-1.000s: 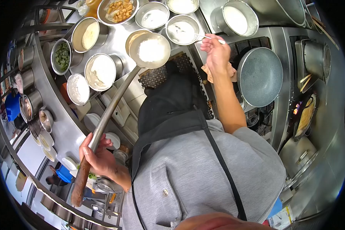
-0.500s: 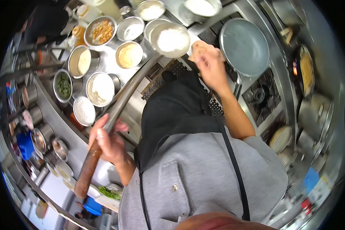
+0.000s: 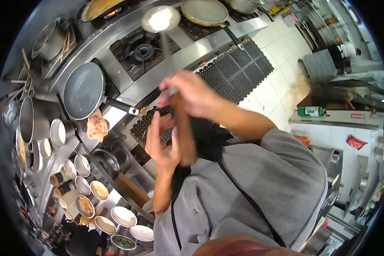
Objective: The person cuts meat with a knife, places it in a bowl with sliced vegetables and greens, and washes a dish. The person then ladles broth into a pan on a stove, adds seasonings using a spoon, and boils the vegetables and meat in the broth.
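My right hand [image 3: 190, 94] is closed around the upper handle of a long ladle with a wooden grip [image 3: 183, 136], blurred by motion. The ladle's round metal bowl [image 3: 160, 19] hangs over the stove's far side, with a bright white patch in it; I cannot tell whether that is food or glare. Beside the wooden grip, my left hand [image 3: 163, 145] has its fingers apart; whether it touches the wood is unclear. A crumpled tan cloth [image 3: 98, 126] lies at the counter edge, below a grey frying pan [image 3: 84, 91].
An unlit burner [image 3: 143, 53] sits on the range, with a pale-coated pan [image 3: 205, 12] farther right. Another pan [image 3: 102, 9] cooks something yellow over a flame. Several bowls, one with orange pieces [image 3: 85, 205], stand lower left. A black perforated mat [image 3: 239, 70] covers the floor.
My view has turned toward the stove. The ladle has swung over the range. My right hand has let go of the cloth and taken the ladle's handle; my left hand has opened from its hold.
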`<move>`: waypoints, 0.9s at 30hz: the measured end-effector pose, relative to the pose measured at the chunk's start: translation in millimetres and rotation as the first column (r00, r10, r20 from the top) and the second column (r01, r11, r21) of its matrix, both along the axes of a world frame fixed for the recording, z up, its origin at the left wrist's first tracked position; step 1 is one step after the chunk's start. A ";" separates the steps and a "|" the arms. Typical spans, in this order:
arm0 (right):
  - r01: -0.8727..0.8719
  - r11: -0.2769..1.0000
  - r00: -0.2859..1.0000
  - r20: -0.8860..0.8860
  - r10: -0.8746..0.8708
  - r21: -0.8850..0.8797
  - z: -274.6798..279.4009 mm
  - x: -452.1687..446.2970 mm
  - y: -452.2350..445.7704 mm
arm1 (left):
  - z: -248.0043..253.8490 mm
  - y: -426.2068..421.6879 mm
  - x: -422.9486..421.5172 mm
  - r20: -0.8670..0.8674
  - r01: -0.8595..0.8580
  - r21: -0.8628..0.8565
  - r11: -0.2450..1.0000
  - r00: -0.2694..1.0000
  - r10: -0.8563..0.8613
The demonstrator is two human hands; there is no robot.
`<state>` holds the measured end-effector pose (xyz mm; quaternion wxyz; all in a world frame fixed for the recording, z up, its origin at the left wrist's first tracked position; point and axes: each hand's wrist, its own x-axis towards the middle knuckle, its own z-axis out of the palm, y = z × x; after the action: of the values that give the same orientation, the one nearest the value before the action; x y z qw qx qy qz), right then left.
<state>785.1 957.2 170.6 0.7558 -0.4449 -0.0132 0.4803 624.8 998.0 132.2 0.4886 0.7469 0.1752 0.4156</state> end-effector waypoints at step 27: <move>0.030 0.804 0.930 0.312 0.195 -0.594 -69.1 410.8 -188.3 | -215.6 -153.8 147.9 -0.635 -0.614 -0.653 0.444 0.763 0.120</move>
<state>1195.9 768.9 101.5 0.5430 -0.7357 -0.0207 0.4044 772.8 844.2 -83.4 0.6111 0.4400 0.6356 0.1701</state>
